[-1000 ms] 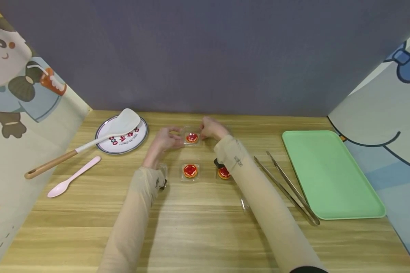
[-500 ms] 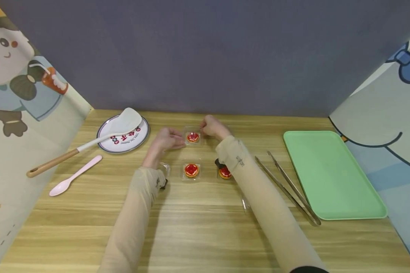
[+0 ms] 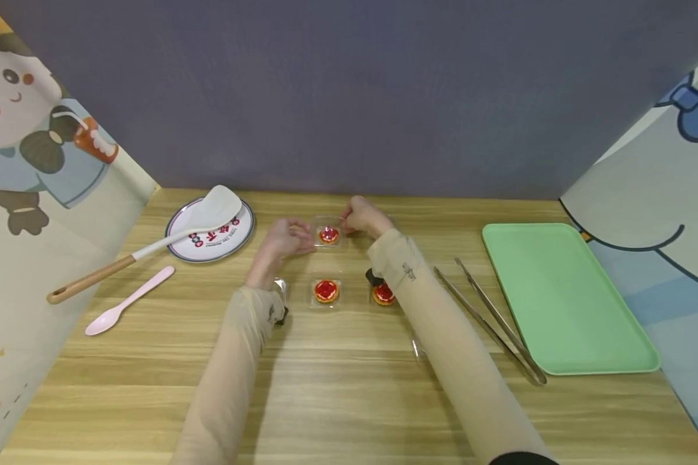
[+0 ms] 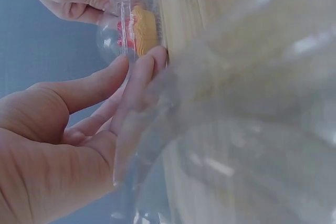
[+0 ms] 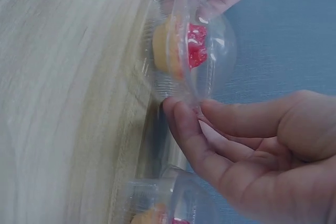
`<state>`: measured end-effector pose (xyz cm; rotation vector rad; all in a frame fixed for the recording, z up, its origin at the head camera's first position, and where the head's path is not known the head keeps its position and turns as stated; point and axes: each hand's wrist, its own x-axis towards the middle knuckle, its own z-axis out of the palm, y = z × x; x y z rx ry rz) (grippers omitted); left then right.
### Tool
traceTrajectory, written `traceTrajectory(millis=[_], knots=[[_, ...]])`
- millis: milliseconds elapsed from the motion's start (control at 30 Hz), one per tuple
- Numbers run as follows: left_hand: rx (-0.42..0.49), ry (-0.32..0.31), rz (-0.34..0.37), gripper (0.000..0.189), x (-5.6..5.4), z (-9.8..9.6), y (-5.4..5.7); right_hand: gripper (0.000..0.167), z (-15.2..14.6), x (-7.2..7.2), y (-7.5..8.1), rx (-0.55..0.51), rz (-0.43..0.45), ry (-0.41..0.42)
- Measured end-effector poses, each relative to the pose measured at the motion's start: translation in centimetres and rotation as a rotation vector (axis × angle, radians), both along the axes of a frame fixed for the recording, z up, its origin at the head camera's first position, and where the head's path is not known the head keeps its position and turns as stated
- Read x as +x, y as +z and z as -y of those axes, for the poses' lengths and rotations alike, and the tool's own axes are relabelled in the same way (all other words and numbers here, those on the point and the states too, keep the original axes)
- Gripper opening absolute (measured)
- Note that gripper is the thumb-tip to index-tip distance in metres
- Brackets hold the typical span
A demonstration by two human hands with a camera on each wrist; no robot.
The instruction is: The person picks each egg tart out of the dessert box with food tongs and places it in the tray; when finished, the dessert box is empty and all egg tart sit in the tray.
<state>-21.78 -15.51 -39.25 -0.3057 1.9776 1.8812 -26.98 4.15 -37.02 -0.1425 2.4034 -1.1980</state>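
A clear plastic domed box (image 5: 223, 51) holds a small tart (image 3: 328, 235) with a red top and an orange-yellow base. It sits on the table near the back wall, between both hands. My left hand (image 3: 285, 237) pinches the box's left edge between thumb and fingers. On the opposite edge, my right hand (image 3: 365, 216) pinches the rim with thumb and forefinger. The lid appears down over the tart in the right wrist view; whether it is fastened I cannot tell. A second boxed tart (image 3: 326, 291) lies nearer me, and another tart (image 3: 383, 294) is partly hidden by the right sleeve.
A plate (image 3: 215, 248) with a white spatula (image 3: 212, 208) across it and a pink spoon (image 3: 129, 301) lie left. Metal tongs (image 3: 491, 323) and a green tray (image 3: 567, 297) are right. Clear plastic (image 4: 262, 150) fills the left wrist foreground. Beside the right hand is another boxed tart (image 5: 152, 216).
Both hands stay at the same box with almost no movement. The head view has shifted slightly; the other things on the table have not moved.
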Motion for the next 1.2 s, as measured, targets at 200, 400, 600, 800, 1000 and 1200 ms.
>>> traceTrajectory(millis=[200,400,600,800,1000,1200], knots=[[-0.019,-0.020,-0.052,0.058,0.09,0.11,-0.06,0.035,0.22,-0.07,0.43,0.023,0.018,-0.011],[-0.035,-0.032,-0.072,0.060,0.16,0.23,-0.06,0.032,0.31,-0.24,0.56,0.025,0.031,-0.008],[-0.036,-0.046,-0.092,0.060,0.22,0.41,-0.27,0.033,0.43,-0.16,0.49,0.027,0.043,-0.004],[-0.029,-0.051,-0.121,0.057,0.23,0.30,-0.26,0.035,0.55,-0.15,0.55,0.069,0.030,-0.003],[-0.005,-0.056,-0.116,0.057,0.07,0.37,-0.16,0.039,0.66,-0.21,0.56,0.081,0.038,-0.022],[0.010,-0.050,-0.106,0.060,-0.02,0.46,0.12,0.036,0.70,-0.15,0.59,0.092,0.028,-0.024]])
